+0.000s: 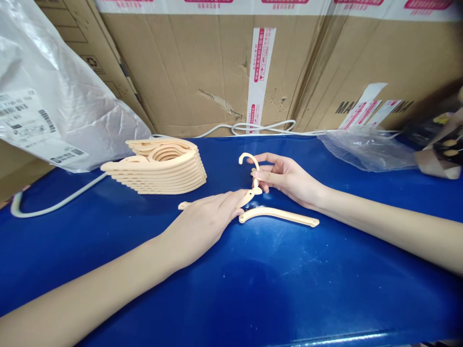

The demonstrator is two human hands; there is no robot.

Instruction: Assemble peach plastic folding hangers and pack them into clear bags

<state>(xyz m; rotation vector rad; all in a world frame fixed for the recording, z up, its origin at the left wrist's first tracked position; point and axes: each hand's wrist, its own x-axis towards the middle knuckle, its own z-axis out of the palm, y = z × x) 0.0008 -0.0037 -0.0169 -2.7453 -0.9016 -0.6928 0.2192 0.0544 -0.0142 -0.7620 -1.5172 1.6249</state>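
Between the thumb and fingers of my right hand (289, 179) is a cream plastic hanger hook (250, 157), held upright with its curved end toward the left. My left hand (208, 219) lies over a cream hanger arm (246, 198), gripping it from above. Both ends of that arm peek out, and its inner end meets the base of the hook. Whether the two are joined I cannot tell. A second hanger arm (280, 213) rests on the blue table, just right of my left fingertips. To the left stands a stack of folded cream hangers (162, 171).
Cardboard boxes (173, 72) line the back of the blue table (275, 294). A white cable (213, 129) runs along their foot. At the left leans a plastic mailing bag (72, 96) with labels. A clear plastic bag (361, 149) and dark wrapped items (446, 140) lie at the right.
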